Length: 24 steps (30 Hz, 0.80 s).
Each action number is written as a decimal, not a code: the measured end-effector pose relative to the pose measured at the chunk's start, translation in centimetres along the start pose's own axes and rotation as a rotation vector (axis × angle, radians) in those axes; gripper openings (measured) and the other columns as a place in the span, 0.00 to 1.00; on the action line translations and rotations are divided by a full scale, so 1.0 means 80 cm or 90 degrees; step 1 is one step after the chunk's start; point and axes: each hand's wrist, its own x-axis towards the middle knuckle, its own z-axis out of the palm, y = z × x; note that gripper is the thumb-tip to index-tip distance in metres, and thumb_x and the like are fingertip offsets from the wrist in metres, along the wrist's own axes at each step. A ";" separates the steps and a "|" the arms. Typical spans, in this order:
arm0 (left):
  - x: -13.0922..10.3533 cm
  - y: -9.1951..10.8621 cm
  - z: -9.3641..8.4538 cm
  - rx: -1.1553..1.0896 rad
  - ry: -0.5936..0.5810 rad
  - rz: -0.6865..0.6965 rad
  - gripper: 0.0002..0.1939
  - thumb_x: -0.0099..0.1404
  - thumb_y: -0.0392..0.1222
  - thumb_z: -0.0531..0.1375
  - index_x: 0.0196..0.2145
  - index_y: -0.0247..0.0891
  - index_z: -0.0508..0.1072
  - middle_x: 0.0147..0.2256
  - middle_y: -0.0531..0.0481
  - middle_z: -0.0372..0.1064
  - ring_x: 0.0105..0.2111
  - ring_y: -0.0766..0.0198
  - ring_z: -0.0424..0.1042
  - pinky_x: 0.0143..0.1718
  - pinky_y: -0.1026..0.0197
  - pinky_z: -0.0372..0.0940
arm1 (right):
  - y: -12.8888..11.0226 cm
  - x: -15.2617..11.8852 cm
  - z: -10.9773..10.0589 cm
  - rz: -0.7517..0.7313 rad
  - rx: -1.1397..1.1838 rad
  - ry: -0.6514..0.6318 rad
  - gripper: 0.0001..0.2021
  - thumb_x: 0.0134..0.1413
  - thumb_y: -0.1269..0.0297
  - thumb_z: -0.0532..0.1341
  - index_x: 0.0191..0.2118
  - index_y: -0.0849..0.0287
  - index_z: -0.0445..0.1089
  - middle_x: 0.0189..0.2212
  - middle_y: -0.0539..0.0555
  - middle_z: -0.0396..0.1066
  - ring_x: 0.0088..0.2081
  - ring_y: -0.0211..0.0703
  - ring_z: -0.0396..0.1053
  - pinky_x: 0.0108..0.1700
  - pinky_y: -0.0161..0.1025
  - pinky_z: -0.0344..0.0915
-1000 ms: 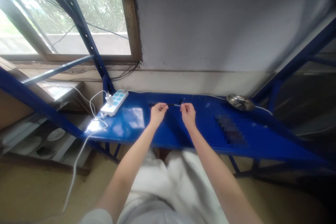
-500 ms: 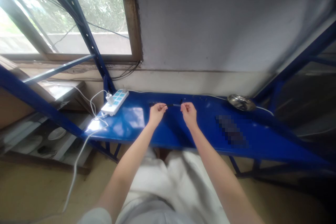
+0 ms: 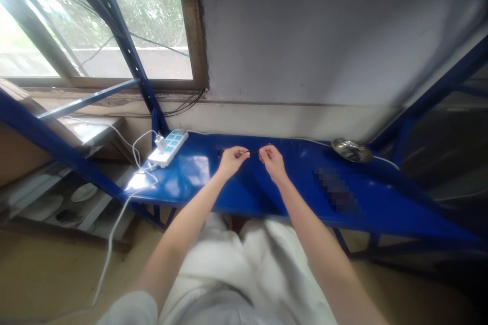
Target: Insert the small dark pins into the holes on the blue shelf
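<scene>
the grey wall (image 3: 297, 35) fills the upper middle of the frame in front of you, with the window (image 3: 152, 20) at upper left. below it the blue table (image 3: 301, 200) runs across the middle. on the table, a pixelated dark thing (image 3: 337, 190) lies right of centre, the white power strip (image 3: 174, 143) sits at centre left with a plug in it, and a shiny metal dish (image 3: 351, 150) rests near the far edge at right. your left hand (image 3: 230, 163) and right hand (image 3: 273, 163) meet near the middle of the frame, each closed to a narrow pinch. smallest is the slim dark thing (image 3: 254, 152) between them: it spans the short gap, your left fingertips on one end and your right fingertips on the other. as for progress, it looks part-way to me: the piece is in both hands, and letting go and setting it down are not yet done. whether it is one part or two joined, you cannot tell from here.
</scene>
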 end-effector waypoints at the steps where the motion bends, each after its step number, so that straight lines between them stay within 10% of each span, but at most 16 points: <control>1: 0.001 0.002 0.000 0.009 0.000 0.004 0.10 0.52 0.41 0.62 0.33 0.33 0.74 0.28 0.45 0.73 0.29 0.65 0.71 0.35 0.61 0.66 | 0.000 0.000 0.000 0.001 0.003 0.001 0.14 0.48 0.51 0.59 0.29 0.58 0.62 0.19 0.46 0.62 0.21 0.33 0.59 0.25 0.33 0.56; 14: 0.006 0.012 0.006 0.108 -0.054 0.024 0.08 0.56 0.38 0.59 0.34 0.33 0.73 0.28 0.46 0.74 0.30 0.64 0.72 0.36 0.62 0.65 | 0.013 0.000 -0.001 0.026 0.028 0.003 0.14 0.48 0.50 0.59 0.29 0.57 0.62 0.19 0.46 0.62 0.21 0.33 0.59 0.26 0.33 0.57; 24: 0.094 0.038 -0.022 0.718 -0.285 0.195 0.08 0.57 0.32 0.56 0.34 0.36 0.73 0.40 0.46 0.70 0.45 0.55 0.64 0.46 0.52 0.55 | 0.069 -0.010 -0.020 0.029 -0.154 0.255 0.16 0.53 0.54 0.51 0.42 0.60 0.61 0.35 0.55 0.67 0.32 0.39 0.65 0.37 0.40 0.62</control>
